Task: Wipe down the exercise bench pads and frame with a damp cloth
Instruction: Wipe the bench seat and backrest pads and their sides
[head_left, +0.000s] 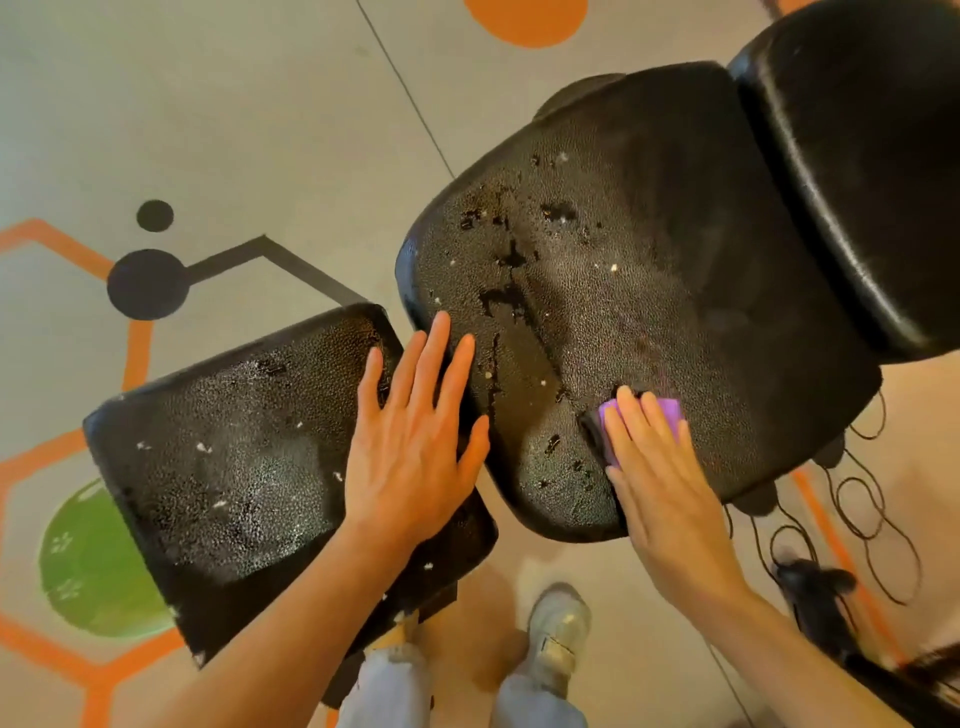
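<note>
view from above, looking down at a black padded exercise bench on a patterned floor. the left hand (410, 441) lies flat with fingers spread wide, holding nothing; its palm rests on the near seat pad (234, 483) and its fingertips reach across the gap onto the middle pad (623, 291). the right hand (660, 483) is also flat, fingers straight and together, pressing a purple cloth (660, 413) down onto the near right part of the middle pad; the cloth shows just past the fingertips and is pinned under the hand rather than gripped. both pads have cracked, flaking black covering with small pale specks. a third, smoother pad (857, 171) sits beyond at upper right. thin black cords (872, 514) loop on the floor (234, 130) beside the bench at right. the floor is grey with orange hexagon lines, black dots and a green circle. pale trousers and a white shoe (558, 631) show at the bottom edge. no brand names or readable writing appear anywhere.
</note>
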